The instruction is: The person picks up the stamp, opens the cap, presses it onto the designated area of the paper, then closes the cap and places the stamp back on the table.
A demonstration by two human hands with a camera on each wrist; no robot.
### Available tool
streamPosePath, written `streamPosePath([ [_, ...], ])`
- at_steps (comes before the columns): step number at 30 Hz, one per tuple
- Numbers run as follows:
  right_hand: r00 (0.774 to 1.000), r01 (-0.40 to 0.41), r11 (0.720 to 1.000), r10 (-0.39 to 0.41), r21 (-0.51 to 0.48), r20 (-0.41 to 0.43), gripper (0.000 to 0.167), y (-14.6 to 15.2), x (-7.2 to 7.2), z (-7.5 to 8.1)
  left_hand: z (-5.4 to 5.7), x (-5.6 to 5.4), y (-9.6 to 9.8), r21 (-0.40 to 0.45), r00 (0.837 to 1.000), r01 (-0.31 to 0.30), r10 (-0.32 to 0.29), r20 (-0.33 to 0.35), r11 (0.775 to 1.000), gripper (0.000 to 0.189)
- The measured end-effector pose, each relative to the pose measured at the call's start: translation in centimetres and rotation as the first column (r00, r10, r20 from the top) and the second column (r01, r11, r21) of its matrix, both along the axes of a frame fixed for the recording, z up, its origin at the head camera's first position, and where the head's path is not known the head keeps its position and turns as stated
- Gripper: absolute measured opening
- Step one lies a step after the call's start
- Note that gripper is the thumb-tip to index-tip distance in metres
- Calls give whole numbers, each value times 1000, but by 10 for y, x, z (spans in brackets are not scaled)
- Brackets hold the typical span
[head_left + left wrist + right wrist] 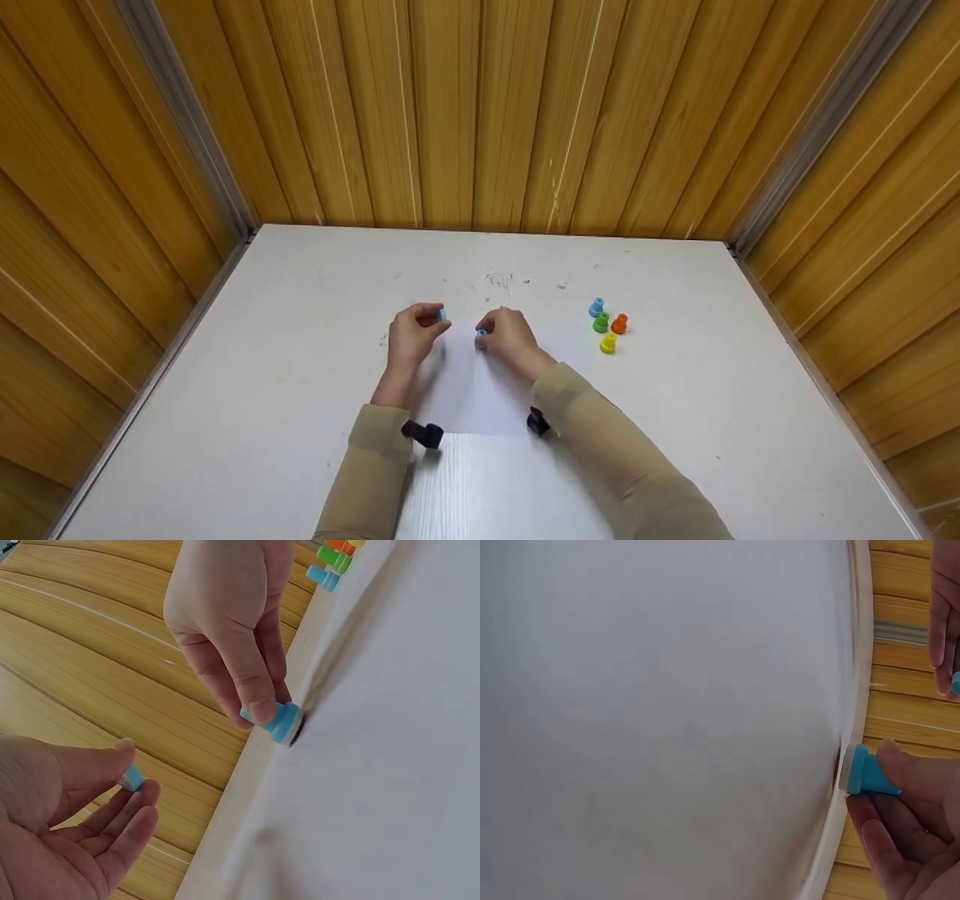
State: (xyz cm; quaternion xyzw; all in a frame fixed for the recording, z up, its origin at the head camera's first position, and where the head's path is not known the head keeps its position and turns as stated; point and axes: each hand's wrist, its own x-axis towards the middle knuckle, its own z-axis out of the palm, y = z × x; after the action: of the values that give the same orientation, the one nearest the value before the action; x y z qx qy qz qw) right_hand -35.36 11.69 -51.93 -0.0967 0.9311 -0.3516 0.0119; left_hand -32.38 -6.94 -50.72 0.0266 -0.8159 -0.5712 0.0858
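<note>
My right hand [510,335] pinches a small blue stamp [282,722] by its handle, over the upper part of a white paper sheet [480,409]. Below the blue body the stamp has a white band and a dark face, turned toward the paper; I cannot tell whether the two touch. To the left, my left hand [409,336] is raised and holds a small blue cap [131,778] between thumb and fingers. In the right wrist view the same stamp [865,770] sits between thumb and fingertips.
Several more stamps stand grouped on the table to the right: a blue one [596,307], a green one [601,322], an orange one [619,323] and a yellow one [608,343]. Wood-patterned walls [442,112] enclose the white table [240,390] at the back and sides.
</note>
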Motion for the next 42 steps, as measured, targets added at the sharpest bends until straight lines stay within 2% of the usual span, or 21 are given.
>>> streamPosePath([
  [5, 1000, -24, 998, 24, 52, 3, 12, -2, 0, -1, -1, 0, -2, 7, 1000, -12, 12, -4, 1000, 31],
  [9, 1000, -13, 998, 12, 63, 12, 11, -4, 1, 0, -2, 0, -4, 20, 1000, -14, 15, -23, 1000, 31],
  [20, 999, 9, 995, -14, 95, 45, 7, -10, -1, 2, -4, -3, -5, 26, 1000, -26, 26, 3, 999, 29],
  [25, 999, 12, 995, -16, 104, 39, 7, -9, -2, 3, -4, -4, -4, 28, 1000, -9, 9, 10, 1000, 30],
  [36, 1000, -7, 994, 7, 108, 1, 6, -8, -3, 3, -5, -5, -3, 20, 1000, -14, 13, 27, 1000, 32],
  [42, 999, -4, 994, -2, 112, 49, 9, -8, -3, 2, -6, -4, -3, 20, 1000, -13, 13, 16, 1000, 29],
])
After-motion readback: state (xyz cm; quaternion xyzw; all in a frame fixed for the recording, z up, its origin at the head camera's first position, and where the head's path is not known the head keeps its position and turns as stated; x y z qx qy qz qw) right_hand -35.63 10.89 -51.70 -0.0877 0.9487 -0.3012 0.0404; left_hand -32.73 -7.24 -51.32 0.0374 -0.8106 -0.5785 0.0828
